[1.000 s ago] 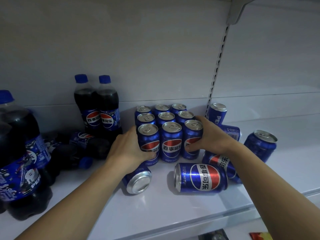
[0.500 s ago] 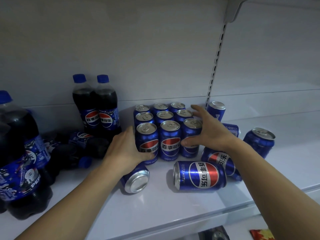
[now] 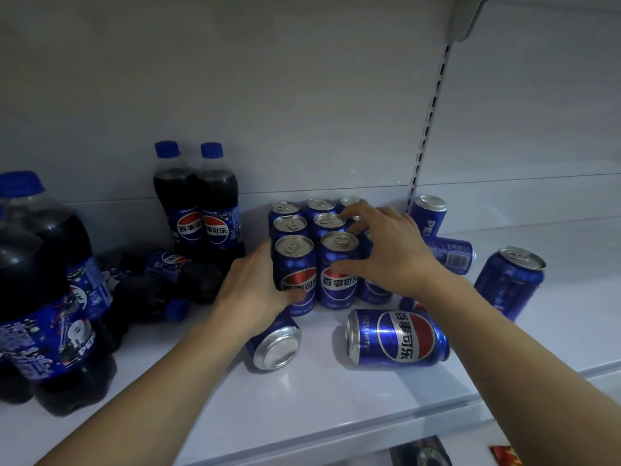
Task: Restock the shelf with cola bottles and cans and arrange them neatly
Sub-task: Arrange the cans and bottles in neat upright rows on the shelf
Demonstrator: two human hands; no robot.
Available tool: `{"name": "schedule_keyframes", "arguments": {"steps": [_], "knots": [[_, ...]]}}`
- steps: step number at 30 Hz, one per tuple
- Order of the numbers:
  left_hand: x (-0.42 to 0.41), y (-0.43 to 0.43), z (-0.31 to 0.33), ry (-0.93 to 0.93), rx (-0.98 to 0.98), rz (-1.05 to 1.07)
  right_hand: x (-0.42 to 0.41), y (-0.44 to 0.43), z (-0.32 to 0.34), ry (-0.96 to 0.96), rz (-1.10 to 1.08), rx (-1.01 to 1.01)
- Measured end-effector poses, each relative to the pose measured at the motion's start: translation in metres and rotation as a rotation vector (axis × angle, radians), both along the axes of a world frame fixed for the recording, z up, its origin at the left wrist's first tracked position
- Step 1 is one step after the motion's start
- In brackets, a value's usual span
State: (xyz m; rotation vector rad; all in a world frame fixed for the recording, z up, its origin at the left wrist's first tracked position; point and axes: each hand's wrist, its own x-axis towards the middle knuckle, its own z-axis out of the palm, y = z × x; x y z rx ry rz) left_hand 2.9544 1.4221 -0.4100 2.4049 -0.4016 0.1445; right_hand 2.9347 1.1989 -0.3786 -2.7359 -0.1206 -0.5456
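A block of upright blue cola cans (image 3: 337,274) stands three wide on the white shelf (image 3: 336,418). My left hand (image 3: 255,294) wraps the front-left can (image 3: 295,264), thumb across its label. My right hand (image 3: 389,253) is spread over the block's right column, hiding those cans; its thumb touches the middle front can and its fingertips reach the back tops. Loose cans lie nearby: one on its side in front (image 3: 396,338), one below my left hand (image 3: 277,348).
Right of the block, one can leans at the back (image 3: 428,216), one lies flat (image 3: 450,255), one stands upright (image 3: 510,284). Two small bottles (image 3: 198,210) stand at the back; others lie toppled (image 3: 158,280). Large bottles (image 3: 50,297) crowd the left. A slotted rail (image 3: 428,129) runs up the wall.
My right hand has lifted from the block's right side and moved up and left over the can tops, fingers spreading. My left hand has stayed on the front-left can.
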Motion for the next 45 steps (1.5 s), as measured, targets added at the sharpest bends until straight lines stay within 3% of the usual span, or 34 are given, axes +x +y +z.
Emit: {"name": "schedule_keyframes", "arguments": {"steps": [10, 15, 17, 20, 27, 30, 35, 40, 45], "knots": [[0.0, 0.001, 0.005, 0.03, 0.003, -0.053, -0.009, 0.008, -0.012, -0.058, -0.038, -0.003], [-0.007, 0.008, 0.01, 0.025, -0.036, -0.04, -0.032, 0.002, 0.016, -0.279, -0.013, 0.076], [-0.01, 0.014, 0.01, 0.01, -0.058, -0.038, -0.042, -0.001, 0.03, -0.079, 0.109, 0.086], [-0.015, 0.027, 0.009, -0.005, -0.028, -0.016, -0.055, 0.009, 0.031, 0.292, 0.26, -0.103], [-0.025, 0.057, 0.01, 0.028, 0.182, 0.073, -0.054, 0.063, 0.009, 0.143, 0.361, -0.095], [-0.027, 0.065, 0.007, 0.133, 0.275, 0.066, -0.05, 0.089, 0.001, 0.188, 0.349, -0.109], [-0.024, 0.078, -0.001, 0.282, -0.009, 0.088, -0.049, 0.125, -0.022, 0.274, 0.329, 0.012], [-0.027, 0.092, 0.016, 0.181, -0.347, 0.072, -0.046, 0.132, -0.015, 0.186, 0.356, 0.221], [-0.038, 0.096, 0.044, 0.088, -0.551, 0.054, -0.043, 0.149, -0.003, 0.12, 0.453, 0.379]]}}
